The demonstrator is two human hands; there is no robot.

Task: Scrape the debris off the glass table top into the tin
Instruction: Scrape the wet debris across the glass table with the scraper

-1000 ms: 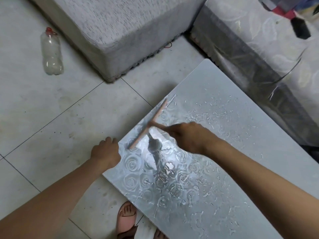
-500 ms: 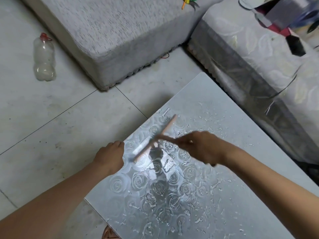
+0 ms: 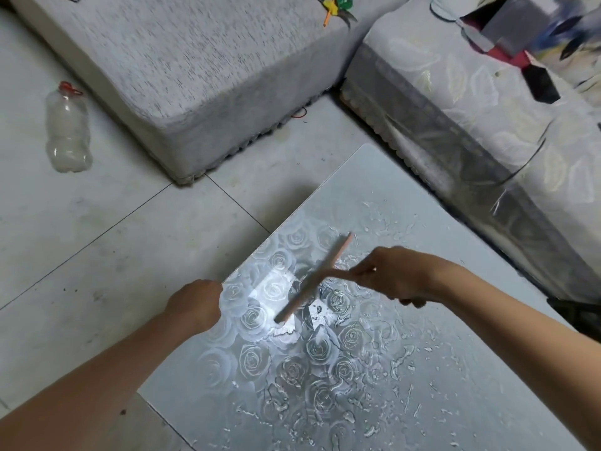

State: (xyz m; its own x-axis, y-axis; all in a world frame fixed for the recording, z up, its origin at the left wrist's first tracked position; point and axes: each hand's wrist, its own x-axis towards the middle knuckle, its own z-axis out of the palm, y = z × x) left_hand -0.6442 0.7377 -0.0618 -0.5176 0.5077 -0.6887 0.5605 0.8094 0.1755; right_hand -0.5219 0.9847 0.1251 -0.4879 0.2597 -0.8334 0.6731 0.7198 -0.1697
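A glass table top [image 3: 383, 190] with a rose pattern fills the lower right of the head view. Wet streaks and bits of debris [image 3: 400, 362] lie across it. My right hand [image 3: 393, 275] grips the handle of a pink T-shaped scraper [image 3: 312, 279], whose long blade lies slanted on the glass near the left edge. My left hand [image 3: 195, 305] is curled at the table's left edge, its fingers hidden below the rim. No tin shows in the frame.
A clear plastic bottle with a red cap [image 3: 66, 128] lies on the tiled floor [image 3: 97, 239] at left. A grey upholstered block [image 3: 195, 76] stands behind, and a covered sofa [image 3: 487, 109] runs along the table's right side.
The view has tilted so the table sits lower in frame. The scraper and my right hand have shifted along the glass toward the near left edge; my left hand stays at the rim.
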